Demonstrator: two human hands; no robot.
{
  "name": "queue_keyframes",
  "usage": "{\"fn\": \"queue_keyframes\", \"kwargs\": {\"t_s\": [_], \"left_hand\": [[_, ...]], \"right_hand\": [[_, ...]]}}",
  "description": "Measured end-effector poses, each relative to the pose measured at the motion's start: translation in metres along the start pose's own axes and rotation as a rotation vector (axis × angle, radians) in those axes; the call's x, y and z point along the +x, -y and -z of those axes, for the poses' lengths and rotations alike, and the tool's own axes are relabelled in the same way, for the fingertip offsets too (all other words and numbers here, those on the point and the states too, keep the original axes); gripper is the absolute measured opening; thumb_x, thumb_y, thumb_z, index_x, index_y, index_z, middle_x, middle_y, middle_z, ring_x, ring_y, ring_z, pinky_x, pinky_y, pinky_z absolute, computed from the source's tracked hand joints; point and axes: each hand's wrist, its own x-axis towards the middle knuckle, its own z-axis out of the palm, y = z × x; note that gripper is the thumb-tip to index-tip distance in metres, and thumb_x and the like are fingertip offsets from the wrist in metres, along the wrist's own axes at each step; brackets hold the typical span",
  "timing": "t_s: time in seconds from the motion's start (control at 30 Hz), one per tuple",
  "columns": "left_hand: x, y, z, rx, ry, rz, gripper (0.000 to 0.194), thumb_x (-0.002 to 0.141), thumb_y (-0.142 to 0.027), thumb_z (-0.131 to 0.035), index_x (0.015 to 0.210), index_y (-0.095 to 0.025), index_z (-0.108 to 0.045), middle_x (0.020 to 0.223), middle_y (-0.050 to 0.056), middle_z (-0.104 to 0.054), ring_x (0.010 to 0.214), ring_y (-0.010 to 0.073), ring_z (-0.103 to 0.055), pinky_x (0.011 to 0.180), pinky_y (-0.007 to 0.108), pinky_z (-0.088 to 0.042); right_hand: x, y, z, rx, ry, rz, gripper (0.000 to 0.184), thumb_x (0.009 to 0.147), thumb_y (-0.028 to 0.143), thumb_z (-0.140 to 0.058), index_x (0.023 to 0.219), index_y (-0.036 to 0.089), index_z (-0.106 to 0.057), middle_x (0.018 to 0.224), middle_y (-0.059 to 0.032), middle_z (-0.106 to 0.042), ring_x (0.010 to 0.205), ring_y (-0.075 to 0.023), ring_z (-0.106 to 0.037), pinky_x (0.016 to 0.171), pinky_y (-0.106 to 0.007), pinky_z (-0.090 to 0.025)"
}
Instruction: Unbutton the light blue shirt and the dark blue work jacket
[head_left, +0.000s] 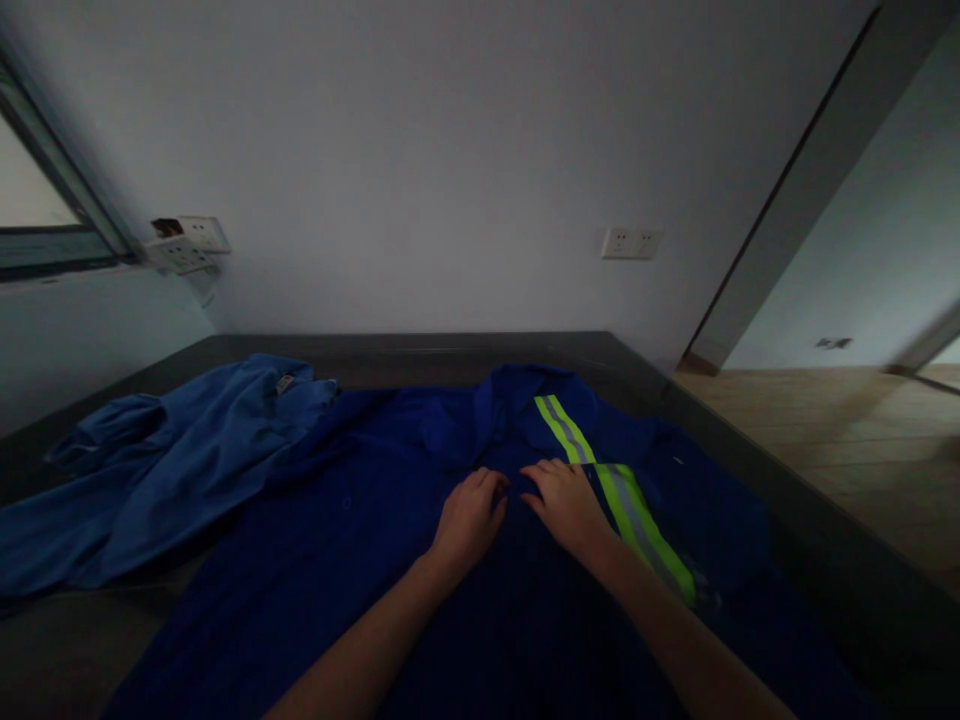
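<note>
A dark blue work jacket [405, 440] lies spread out, its collar at the far side and a yellow-green band with a grey stripe [637, 520] on its right half. My left hand [471, 510] is at the middle of the jacket front, fingers curled toward the thumb on the cloth; any small part between them is too dark to make out. Close by on the right, my right hand [566, 500] rests over the jacket beside the band. Its thumb and fingertips point left and stand apart, with a narrow gap separating the two hands.
A lighter blue garment [195, 450] lies crumpled at the left, touching the jacket. Both are on a dark tabletop [600, 360] against a white wall. Wall sockets [631, 243] and a plugged-in adapter [180, 254] are above it. Wooden floor [840, 430] shows beyond the right edge.
</note>
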Motion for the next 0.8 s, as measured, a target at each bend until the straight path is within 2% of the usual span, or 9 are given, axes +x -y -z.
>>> {"fn": "queue_keyframes", "kwargs": {"t_s": [0.07,0.17,0.3,0.47,0.67,0.8], "left_hand": [[0.000,-0.001,0.000,0.011,0.005,0.001,0.021,0.085,-0.015,-0.049,0.104,-0.021,-0.057,0.098,0.004,-0.061,0.092,0.0188,-0.058,0.079,0.030,-0.045],[0.002,-0.002,0.001,0.026,0.006,0.011,0.018,0.085,-0.015,-0.050,0.101,-0.020,-0.057,0.096,0.003,-0.061,0.089,0.0185,-0.058,0.076,0.029,-0.045],[0.002,-0.005,0.002,0.064,0.010,0.038,0.012,0.087,-0.017,-0.050,0.095,-0.019,-0.058,0.091,0.004,-0.060,0.083,0.0182,-0.058,0.072,0.029,-0.045],[0.001,-0.005,0.002,0.101,0.008,0.020,0.013,0.088,-0.019,-0.050,0.096,-0.018,-0.060,0.092,0.004,-0.060,0.083,0.0186,-0.058,0.073,0.030,-0.044],[0.000,0.000,0.001,-0.111,-0.022,-0.002,0.009,0.089,-0.024,-0.050,0.090,-0.020,-0.057,0.081,0.000,-0.058,0.074,0.0145,-0.055,0.064,0.024,-0.040],[-0.002,-0.002,-0.001,-0.178,-0.050,0.016,0.012,0.090,-0.030,-0.048,0.086,-0.020,-0.055,0.073,-0.002,-0.055,0.065,0.0130,-0.051,0.059,0.023,-0.036]], "right_hand": [[0.001,-0.003,-0.017,0.025,-0.024,-0.029,0.018,0.081,0.019,-0.064,0.099,0.019,-0.063,0.099,-0.0082,-0.065,0.097,-0.0265,-0.057,0.081,-0.038,-0.037],[0.000,-0.007,-0.027,0.117,-0.064,-0.043,0.012,0.080,0.017,-0.064,0.091,0.020,-0.061,0.094,-0.0060,-0.063,0.094,-0.0247,-0.056,0.080,-0.037,-0.036],[-0.001,-0.007,-0.027,0.215,-0.024,-0.048,0.006,0.082,0.014,-0.060,0.086,0.018,-0.057,0.085,-0.0043,-0.065,0.084,-0.0214,-0.059,0.074,-0.034,-0.037],[0.000,-0.012,-0.031,0.333,-0.011,-0.058,0.004,0.083,0.021,-0.059,0.086,0.018,-0.060,0.088,-0.0060,-0.069,0.085,-0.0228,-0.062,0.075,-0.035,-0.039],[0.002,-0.017,-0.030,0.652,-0.055,-0.094,0.006,0.081,0.021,-0.059,0.081,0.019,-0.064,0.083,-0.0054,-0.070,0.081,-0.0207,-0.064,0.074,-0.032,-0.045],[0.000,-0.015,-0.023,0.782,-0.063,-0.114,0.009,0.081,0.023,-0.057,0.080,0.019,-0.065,0.082,-0.0047,-0.070,0.080,-0.0201,-0.064,0.075,-0.031,-0.046]]}}
